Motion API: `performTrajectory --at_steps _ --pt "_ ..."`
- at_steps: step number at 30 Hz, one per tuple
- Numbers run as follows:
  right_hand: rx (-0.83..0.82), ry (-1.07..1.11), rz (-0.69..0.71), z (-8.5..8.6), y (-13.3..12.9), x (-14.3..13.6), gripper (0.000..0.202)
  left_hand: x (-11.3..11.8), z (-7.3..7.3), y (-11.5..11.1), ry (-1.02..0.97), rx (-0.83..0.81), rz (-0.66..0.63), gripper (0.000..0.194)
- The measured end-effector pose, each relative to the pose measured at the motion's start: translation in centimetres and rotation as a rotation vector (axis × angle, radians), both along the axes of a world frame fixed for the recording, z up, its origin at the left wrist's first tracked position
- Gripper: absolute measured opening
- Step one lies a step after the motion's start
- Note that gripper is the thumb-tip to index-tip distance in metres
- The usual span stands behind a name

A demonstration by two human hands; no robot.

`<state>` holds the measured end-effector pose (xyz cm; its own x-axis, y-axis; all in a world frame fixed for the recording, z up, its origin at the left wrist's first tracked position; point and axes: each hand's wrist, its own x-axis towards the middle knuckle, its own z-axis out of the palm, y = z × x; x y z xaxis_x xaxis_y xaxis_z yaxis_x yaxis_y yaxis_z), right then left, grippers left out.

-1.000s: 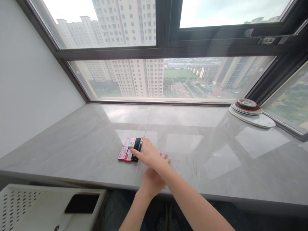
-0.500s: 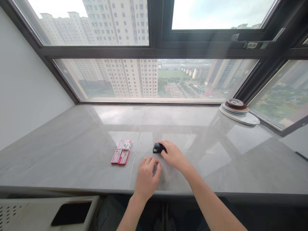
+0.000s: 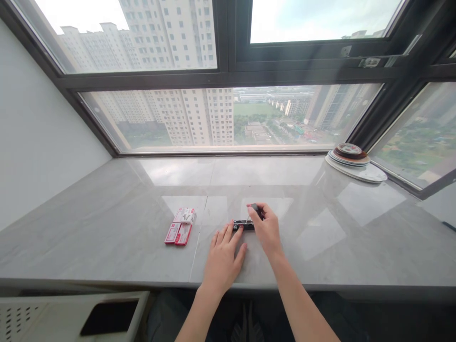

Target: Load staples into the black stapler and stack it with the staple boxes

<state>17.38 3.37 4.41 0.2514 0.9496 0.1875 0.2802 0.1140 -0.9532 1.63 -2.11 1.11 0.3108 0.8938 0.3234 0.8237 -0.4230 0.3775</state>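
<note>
A black stapler (image 3: 245, 224) lies on the grey stone sill, its top arm swung up and away from the base. My right hand (image 3: 266, 228) grips that raised arm, fingers wrapped round it. With fingers spread, my left hand (image 3: 225, 254) rests its fingertips against the front end of the stapler's base. To the left sits a small group of red and white staple boxes (image 3: 181, 227), one of them stacked on top of the others. No hand touches the boxes.
Stacked plates or lids (image 3: 351, 161) stand in the sill's far right corner by the window frame (image 3: 228, 78). Below the sill's front edge (image 3: 107, 281), at lower left, is a pale perforated surface (image 3: 53, 313) with a dark flat rectangle (image 3: 109, 317) on it.
The stapler has gone from closed to opened, its top arm lifted by my right hand. My left hand has moved up to the stapler's base and its fingers have uncurled.
</note>
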Motion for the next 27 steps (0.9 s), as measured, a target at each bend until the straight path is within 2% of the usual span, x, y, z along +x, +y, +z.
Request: performTrajectory --at_steps 3,5,6,9,11,12,14,16,18,19,22,25,27 --pt "0.039 0.475 -0.112 -0.9 0.3 3.2 0.045 0.1 -0.2 0.1 0.005 0.000 0.008 0.052" --pt "0.001 0.791 -0.135 -1.7 0.2 5.3 0.038 0.2 -0.4 0.1 0.004 -0.004 0.004 0.053" --pt "-0.040 0.878 -0.127 -2.2 0.0 6.1 0.035 0.2 -0.4 0.0 -0.001 -0.007 -0.003 0.053" --pt "-0.125 1.002 -0.100 -3.2 -1.0 7.9 0.031 0.1 -0.2 -0.1 -0.055 -0.012 0.007 0.049" --pt "-0.123 1.035 -0.094 -3.6 -2.2 8.4 0.028 -0.6 0.1 -0.2 -0.135 0.019 0.094 0.042" --pt "-0.115 1.034 -0.099 -3.7 -3.0 8.6 0.027 -1.3 0.2 -0.2 -0.166 0.050 0.179 0.039" --pt "-0.106 0.987 -0.115 -3.8 -4.8 8.6 0.029 -2.9 0.4 -0.4 -0.163 0.121 0.409 0.036" --pt "-0.114 0.886 -0.119 -3.8 -6.6 8.4 0.034 -4.8 0.5 -0.8 -0.075 0.160 0.639 0.041" --pt "-0.154 0.753 -0.102 -3.9 -8.3 8.1 0.041 -6.4 0.3 -1.3 0.024 0.159 0.763 0.044" --pt "-0.188 0.675 -0.078 -4.0 -8.9 7.9 0.044 -6.9 0.2 -1.7 0.059 0.151 0.772 0.043" --pt "-0.317 0.383 0.065 -4.1 -10.0 7.4 0.049 -7.0 0.0 -2.9 0.082 0.120 0.671 0.036" --pt "-0.382 0.068 0.197 -3.7 -10.0 6.8 0.046 -5.7 0.0 -3.9 -0.015 0.056 0.424 0.030" --pt "-0.391 -0.069 0.247 -3.1 -9.7 6.4 0.042 -4.4 0.2 -4.2 -0.101 -0.002 0.247 0.029"
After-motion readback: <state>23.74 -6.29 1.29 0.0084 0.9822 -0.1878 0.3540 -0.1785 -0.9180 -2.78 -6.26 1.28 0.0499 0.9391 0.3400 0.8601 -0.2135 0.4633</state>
